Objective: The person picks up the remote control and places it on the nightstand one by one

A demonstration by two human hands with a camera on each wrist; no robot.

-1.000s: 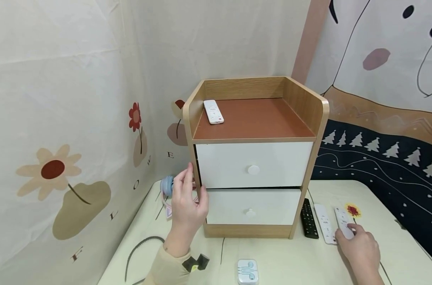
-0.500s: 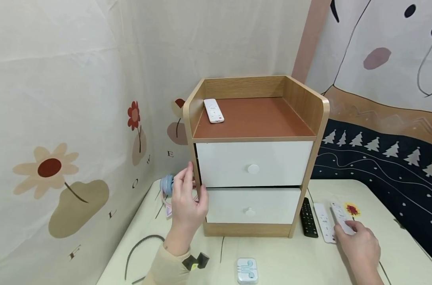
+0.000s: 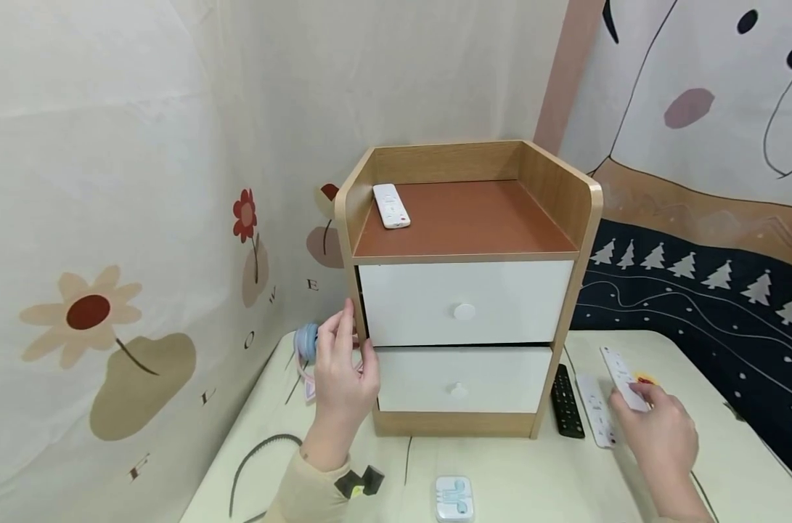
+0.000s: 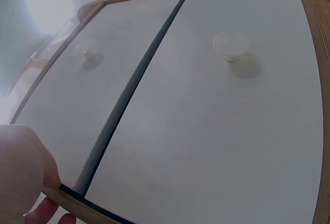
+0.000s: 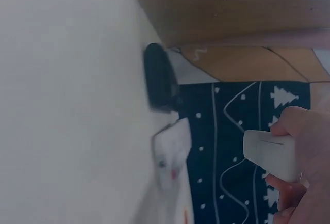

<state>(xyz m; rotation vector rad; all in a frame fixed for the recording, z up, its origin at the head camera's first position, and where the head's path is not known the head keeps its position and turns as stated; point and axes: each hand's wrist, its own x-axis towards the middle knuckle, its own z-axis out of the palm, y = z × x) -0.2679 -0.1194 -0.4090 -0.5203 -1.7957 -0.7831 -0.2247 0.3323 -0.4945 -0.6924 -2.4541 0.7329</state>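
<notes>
A small wooden drawer cabinet (image 3: 474,423) with two white drawer fronts stands on the table. My left hand (image 3: 343,385) holds its left side edge; in the left wrist view the thumb lies at the front and fingertips (image 4: 44,211) show behind the wooden edge. My right hand (image 3: 663,436) pinches a white remote control (image 3: 621,374) by its near end, and the remote is raised off the table. The right wrist view shows that remote's end (image 5: 270,152) between thumb and fingers. Another white remote (image 3: 594,410) and a black remote (image 3: 567,403) lie beside the cabinet.
A third white remote (image 3: 391,205) lies on the cabinet's brown top. Boxed earphones (image 3: 454,499) sit in front. Blue-and-pink headphones (image 3: 306,341) lie at the cabinet's left, near a dark curved cord (image 3: 252,450). Fabric-covered walls rise behind and left.
My right hand has taken the rightmost white remote up from the table, tilting it and moving it slightly left and up. The left hand stays at the cabinet's edge.
</notes>
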